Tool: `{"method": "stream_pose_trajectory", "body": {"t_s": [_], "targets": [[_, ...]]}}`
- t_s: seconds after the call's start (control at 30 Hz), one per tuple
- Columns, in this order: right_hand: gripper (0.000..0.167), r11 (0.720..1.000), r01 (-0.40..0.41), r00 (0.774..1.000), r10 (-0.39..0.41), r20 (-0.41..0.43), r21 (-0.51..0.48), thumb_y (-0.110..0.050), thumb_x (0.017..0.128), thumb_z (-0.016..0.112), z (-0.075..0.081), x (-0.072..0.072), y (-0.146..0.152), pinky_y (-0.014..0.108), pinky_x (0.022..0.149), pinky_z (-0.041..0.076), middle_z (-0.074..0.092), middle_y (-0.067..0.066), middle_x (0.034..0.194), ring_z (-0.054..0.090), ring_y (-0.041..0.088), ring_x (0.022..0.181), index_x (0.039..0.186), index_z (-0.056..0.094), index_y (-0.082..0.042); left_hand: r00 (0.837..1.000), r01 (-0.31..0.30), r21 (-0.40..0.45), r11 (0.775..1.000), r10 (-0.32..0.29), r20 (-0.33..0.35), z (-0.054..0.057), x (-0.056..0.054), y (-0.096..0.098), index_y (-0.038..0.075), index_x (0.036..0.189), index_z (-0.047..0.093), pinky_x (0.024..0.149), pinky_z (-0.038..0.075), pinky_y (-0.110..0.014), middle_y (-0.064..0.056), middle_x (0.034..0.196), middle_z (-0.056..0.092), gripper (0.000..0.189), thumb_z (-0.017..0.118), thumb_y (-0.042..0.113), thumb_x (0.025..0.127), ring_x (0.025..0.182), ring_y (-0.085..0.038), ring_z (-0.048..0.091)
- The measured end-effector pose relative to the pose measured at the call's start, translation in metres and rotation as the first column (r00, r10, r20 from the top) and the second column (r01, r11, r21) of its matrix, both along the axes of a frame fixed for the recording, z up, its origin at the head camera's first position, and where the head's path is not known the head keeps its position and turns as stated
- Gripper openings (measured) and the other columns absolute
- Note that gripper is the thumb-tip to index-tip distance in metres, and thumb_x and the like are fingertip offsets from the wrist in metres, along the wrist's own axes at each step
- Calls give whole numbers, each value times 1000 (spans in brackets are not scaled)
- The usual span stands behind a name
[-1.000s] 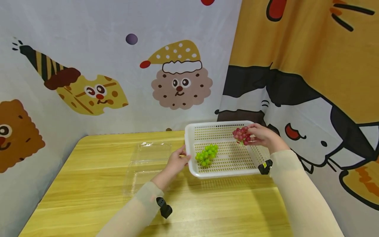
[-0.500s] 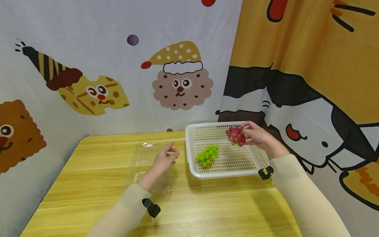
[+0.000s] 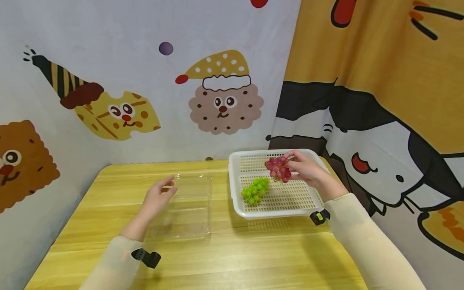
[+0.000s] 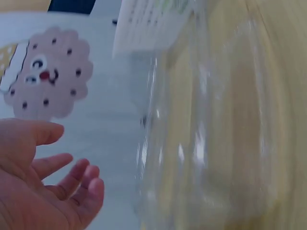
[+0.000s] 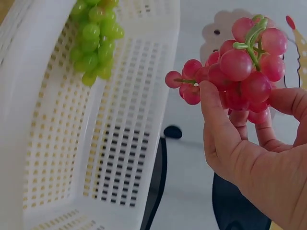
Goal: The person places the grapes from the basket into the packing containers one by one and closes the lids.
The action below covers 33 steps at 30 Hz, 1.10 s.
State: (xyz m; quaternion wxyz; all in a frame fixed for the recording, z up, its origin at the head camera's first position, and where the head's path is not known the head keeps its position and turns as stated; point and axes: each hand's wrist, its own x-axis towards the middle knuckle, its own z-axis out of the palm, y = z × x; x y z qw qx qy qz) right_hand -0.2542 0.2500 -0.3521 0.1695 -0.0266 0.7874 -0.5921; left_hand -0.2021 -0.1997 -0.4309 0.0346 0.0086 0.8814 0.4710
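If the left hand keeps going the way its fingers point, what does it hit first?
Most likely the clear container: the left hand is open, fingers aimed at its near-left edge, just short of it. Depth is hard to judge.

wooden table (image 3: 253, 249), yellow grain, bearing a clear plastic clamshell box (image 3: 188, 205) left of centre and a white perforated basket (image 3: 235, 189) at its right rear, just beside it.

Small bunch of red plastic grapes (image 3: 277, 169), green stem up, held clear above white perforated plastic basket (image 3: 290, 207). Clear rectangular plastic clamshell box (image 3: 188, 205) flat on table, lid open, just left of basket.
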Motion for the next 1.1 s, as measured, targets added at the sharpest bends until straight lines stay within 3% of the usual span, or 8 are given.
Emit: {"method": "stream_pose_trajectory", "body": {"t_s": [0.13, 0.27, 0.43, 0.57, 0.67, 0.8, 1.1], "targets": [[21, 1000, -19, 1000, 19, -8, -21, -6, 94, 44, -1, 3, -11, 36, 77, 56, 53, 6, 101, 58, 15, 84, 114, 40, -11, 998, -16, -70, 997, 21, 61, -5, 11, -22, 5, 147, 31, 92, 48, -48, -23, 142, 39, 57, 48, 31, 99, 125, -40, 42], [22, 998, -41, 999, 41, -17, -45, -4, 94, 43, 0, 7, -22, 37, 78, 56, 51, 8, 103, 59, 16, 85, 115, 40, -11, 991, -16, -75, 997, 26, 134, -15, 20, -38, -1, 147, 27, 93, 47, -50, -29, 142, 34, 60, 47, 30, 100, 125, -46, 39], [24, 995, -64, 998, 63, -21, -80, -3, 93, 43, -1, 9, -37, 38, 79, 55, 45, 10, 107, 57, 17, 88, 115, 40, -11, 971, -11, 52, 999, -1, 239, -25, 29, -48, -6, 147, 21, 92, 51, -44, -32, 140, 31, 60, 42, 27, 102, 123, -47, 40], [24, 990, -80, 997, 77, -28, -118, -2, 92, 44, -3, 10, -49, 37, 78, 55, 45, 9, 108, 57, 16, 88, 115, 41, -10, 957, -45, 161, 986, -4, 290, -33, 34, -50, -8, 146, 22, 83, 55, -35, -30, 132, 39, 55, 41, 21, 102, 108, -35, 52], [24, 987, -90, 996, 86, -32, -134, -2, 92, 44, -4, 11, -60, 38, 79, 55, 45, 9, 106, 57, 16, 89, 115, 41, -9, 951, -66, 217, 974, -4, 308, -37, 36, -50, -9, 145, 23, 72, 54, -28, -23, 113, 49, 53, 42, 15, 102, 89, -22, 54], [25, 984, -103, 995, 100, -27, -145, -2, 92, 45, -7, 11, -76, 40, 81, 54, 45, 9, 104, 55, 17, 89, 116, 41, -8, 951, -72, 266, 961, -14, 309, -41, 39, -50, -10, 144, 26, 63, 51, -24, -9, 95, 49, 49, 42, 8, 101, 72, -13, 51], [23, 983, -135, 991, 132, -30, -128, -3, 93, 47, -11, 15, -112, 37, 79, 55, 44, 10, 108, 56, 20, 93, 115, 43, -9, 957, -86, 336, 938, -16, 290, -46, 38, -45, -9, 141, 32, 64, 52, -23, -4, 93, 49, 45, 44, 6, 100, 70, -8, 51]]}}
